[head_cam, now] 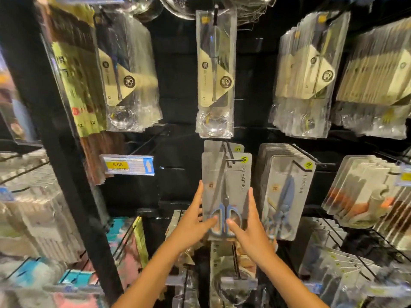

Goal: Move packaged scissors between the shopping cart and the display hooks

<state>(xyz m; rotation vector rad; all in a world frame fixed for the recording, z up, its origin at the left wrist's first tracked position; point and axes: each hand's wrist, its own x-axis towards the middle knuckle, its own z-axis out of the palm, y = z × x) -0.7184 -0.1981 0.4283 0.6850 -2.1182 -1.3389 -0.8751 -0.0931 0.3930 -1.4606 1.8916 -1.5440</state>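
Head-camera view of a shop aisle: a black display wall fills the frame, hung with rows of clear-packed kitchen tools, among them a ladle pack at centre top and a stack of shears packs to the right. A yellow price tag marks the bare hook to the left.

At centre, a person holds a pack of blue-handled scissors upright against the wall with both hands. The left hand has its fingers straight up the card's left edge, thumb pressed on the front over the scissor handles. The right hand mirrors it on the right edge, so the card is pinched between thumbs and fingers on both sides.

The card's hanging slot sits at the tip of a wire hook, with at least one matching pack behind it further up the hook. Whether the pack is going on or coming off cannot be told. The shopping cart is out of view, so how many packs remain to move is unknown.
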